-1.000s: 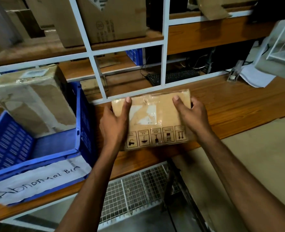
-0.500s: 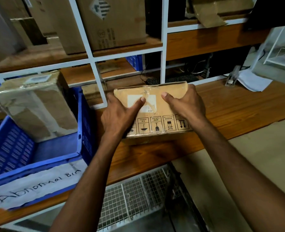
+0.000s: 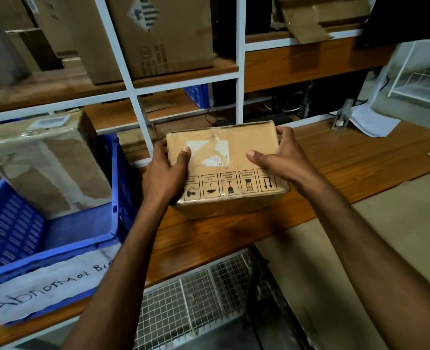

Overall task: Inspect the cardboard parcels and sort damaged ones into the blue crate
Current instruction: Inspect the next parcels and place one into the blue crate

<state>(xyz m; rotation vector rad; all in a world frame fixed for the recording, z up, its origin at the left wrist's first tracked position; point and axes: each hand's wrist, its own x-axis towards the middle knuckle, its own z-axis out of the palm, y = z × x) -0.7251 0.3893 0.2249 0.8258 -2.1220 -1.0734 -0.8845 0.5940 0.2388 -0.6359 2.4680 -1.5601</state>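
Observation:
A small brown cardboard parcel point(image 3: 231, 152) with a torn white label, clear tape and a row of handling symbols is tilted up off the wooden bench. My left hand point(image 3: 167, 175) grips its left edge, thumb on the top face. My right hand point(image 3: 282, 157) grips its right side, thumb on top and fingers round the far corner. To the left stands the blue crate point(image 3: 32, 233), with a paper sign reading "Abnormal Bin" on its front. A larger taped parcel with torn, peeled faces point(image 3: 45, 162) sits inside it.
A white shelf frame point(image 3: 143, 127) rises just behind the held parcel, with large cardboard boxes point(image 3: 158, 34) on the upper shelf. The wooden bench point(image 3: 347, 157) runs to the right, with a white paper point(image 3: 370, 125) and a wire rack point(image 3: 421, 72) at the far right. Mesh panels point(image 3: 196, 299) lie below.
The parcel lay flat on the bench; both hands have lifted and tilted it toward me, and the thumbs have slid onto its top face.

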